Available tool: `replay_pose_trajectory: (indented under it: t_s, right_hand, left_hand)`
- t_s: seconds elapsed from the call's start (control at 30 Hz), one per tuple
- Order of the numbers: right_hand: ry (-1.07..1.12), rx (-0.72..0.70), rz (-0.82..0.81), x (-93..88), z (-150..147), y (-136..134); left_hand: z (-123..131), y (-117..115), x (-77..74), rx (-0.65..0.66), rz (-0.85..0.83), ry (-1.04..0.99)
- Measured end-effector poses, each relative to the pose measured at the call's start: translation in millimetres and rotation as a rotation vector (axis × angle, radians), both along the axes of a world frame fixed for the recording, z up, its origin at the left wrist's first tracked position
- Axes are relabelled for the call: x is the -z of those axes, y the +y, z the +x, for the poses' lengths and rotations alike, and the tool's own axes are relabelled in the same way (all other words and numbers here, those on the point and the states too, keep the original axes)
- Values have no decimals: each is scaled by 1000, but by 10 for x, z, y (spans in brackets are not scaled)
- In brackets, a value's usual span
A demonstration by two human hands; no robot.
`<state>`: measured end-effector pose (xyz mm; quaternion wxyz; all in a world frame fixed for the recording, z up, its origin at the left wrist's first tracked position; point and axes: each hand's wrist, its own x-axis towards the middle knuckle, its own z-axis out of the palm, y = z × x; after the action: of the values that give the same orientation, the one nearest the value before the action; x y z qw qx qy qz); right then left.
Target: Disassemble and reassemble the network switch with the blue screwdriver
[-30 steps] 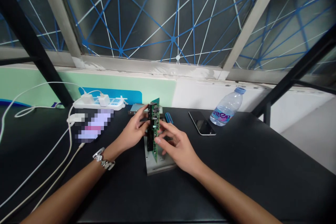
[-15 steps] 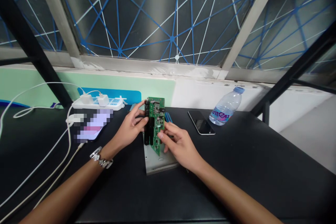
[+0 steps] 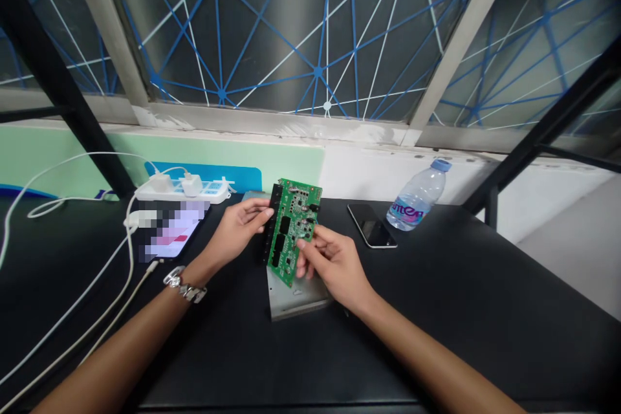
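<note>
A green circuit board (image 3: 295,220) is held up and tilted in front of me, its component side mostly facing me. Black connectors line its left edge. My left hand (image 3: 239,229) pinches that edge, thumb on the near side and fingers behind. At the right edge, my right hand (image 3: 337,262) grips the board with the thumb on its face and the other fingers curled behind. Below the board a grey metal plate (image 3: 286,303) lies on the black table (image 3: 388,343); the board and my right hand cover part of it.
A plastic water bottle (image 3: 417,197) stands tilted at the back right, with a dark phone (image 3: 371,225) beside it. To the left are a lit phone (image 3: 174,233), a white power strip (image 3: 208,192) with chargers, and several white cables (image 3: 130,259).
The board has turned, so its face shows wider and its top leans right. My left hand has moved down slightly along the left edge, its raised index finger now lowered.
</note>
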<state>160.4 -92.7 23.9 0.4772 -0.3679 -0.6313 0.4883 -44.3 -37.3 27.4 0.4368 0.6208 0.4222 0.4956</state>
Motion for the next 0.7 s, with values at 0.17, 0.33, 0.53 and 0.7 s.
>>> replay_pose_trajectory:
  t_s: [0.17, 0.33, 0.53, 0.7]
  right_hand:
    - [-106, 22, 97, 100, -66, -72]
    - [-275, 56, 243, 106, -59, -111]
    - [-333, 61, 318, 78, -33, -92]
    - [-274, 55, 277, 50, 13, -23]
  left_hand:
    - [50, 4, 31, 24, 129, -35]
    - [116, -92, 26, 38, 195, -28]
    - [128, -129, 6, 37, 246, 9]
    - [59, -81, -48, 28, 243, 63]
